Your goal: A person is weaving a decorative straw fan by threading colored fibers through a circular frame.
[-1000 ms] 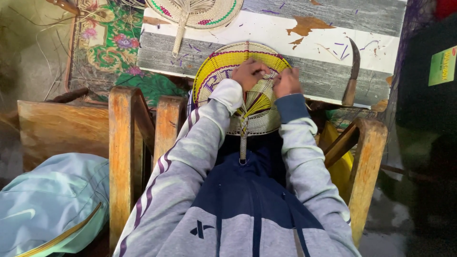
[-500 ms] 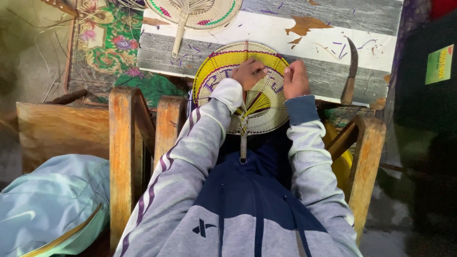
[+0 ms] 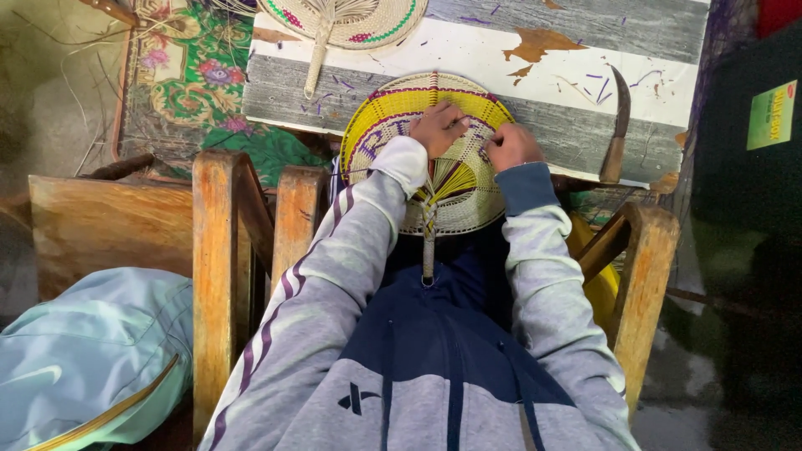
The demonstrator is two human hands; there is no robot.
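Left hand (image 3: pixel 438 127), right hand (image 3: pixel 511 145) on woven fan (image 3: pixel 393 117), handle pointing toward person

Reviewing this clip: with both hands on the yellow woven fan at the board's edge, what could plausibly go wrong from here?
1. The fan overhangs the board toward the lap, so pressure from the left hand or right hand might tip it.
2. A curved knife lies bare beside the right hand; a sideways reach could meet the blade.
3. Loose strands by the fingers may snag.

A painted board (image 3: pixel 535 58) carries a yellow fan (image 3: pixel 393 117) under the fingers (image 3: pixel 447 117), a second fan (image 3: pixel 351 17) beyond them, and a knife (image 3: pixel 616 125) to their right.
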